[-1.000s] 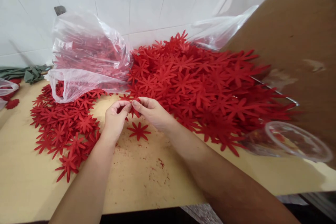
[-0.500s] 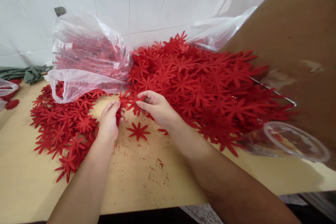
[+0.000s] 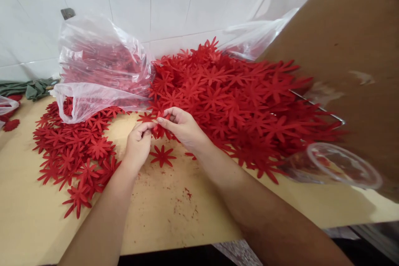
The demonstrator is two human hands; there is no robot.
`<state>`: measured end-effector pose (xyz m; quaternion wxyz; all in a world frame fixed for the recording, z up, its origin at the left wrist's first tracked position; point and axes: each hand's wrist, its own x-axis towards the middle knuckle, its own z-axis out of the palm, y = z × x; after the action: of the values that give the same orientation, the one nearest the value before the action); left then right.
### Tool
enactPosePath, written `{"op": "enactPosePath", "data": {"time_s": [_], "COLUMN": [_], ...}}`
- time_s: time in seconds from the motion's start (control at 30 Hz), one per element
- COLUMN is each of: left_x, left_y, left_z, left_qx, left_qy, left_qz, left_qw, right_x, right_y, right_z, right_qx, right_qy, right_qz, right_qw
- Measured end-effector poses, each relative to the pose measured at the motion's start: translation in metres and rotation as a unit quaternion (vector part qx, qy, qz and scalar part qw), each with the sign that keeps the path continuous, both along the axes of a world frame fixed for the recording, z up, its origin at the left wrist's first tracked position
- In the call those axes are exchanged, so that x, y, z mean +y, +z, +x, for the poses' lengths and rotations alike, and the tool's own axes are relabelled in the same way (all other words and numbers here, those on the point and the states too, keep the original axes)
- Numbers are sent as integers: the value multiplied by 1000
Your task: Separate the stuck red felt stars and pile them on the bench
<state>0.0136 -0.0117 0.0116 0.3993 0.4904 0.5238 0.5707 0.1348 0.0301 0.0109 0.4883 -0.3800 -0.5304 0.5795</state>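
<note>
My left hand and my right hand meet fingertip to fingertip above the table. Between them is a red flower cutout with long narrow petals, partly hidden by the fingers. The right thumb and forefinger pinch it, and the left thumb and forefinger close at its edge. What lies inside the left palm is hidden. Just below the hands, a single red flower lies flat on the table. Behind and to the right rises a big heap of red flowers.
A smaller pile of red flowers lies at left, beside a clear plastic bag filled with more. A clear plastic cup lies tipped at right, by a brown board. Red crumbs dot the table. Green cloth lies far left.
My left hand has moved right and turned palm-down, its fingertips now meeting those of my right hand at the flower. The view has shifted slightly.
</note>
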Motion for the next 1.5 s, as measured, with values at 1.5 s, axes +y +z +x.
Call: {"op": "enactPosePath", "data": {"time_s": [1.5], "left_x": [0], "left_y": [-1], "left_z": [-5], "left_qx": [-89], "left_qy": [36], "left_qz": [-16], "left_qw": [995], "right_x": [3], "right_y": [8], "right_z": [7], "right_qx": [-17], "right_qy": [-33], "right_qz": [-19], "right_qw": [999]}}
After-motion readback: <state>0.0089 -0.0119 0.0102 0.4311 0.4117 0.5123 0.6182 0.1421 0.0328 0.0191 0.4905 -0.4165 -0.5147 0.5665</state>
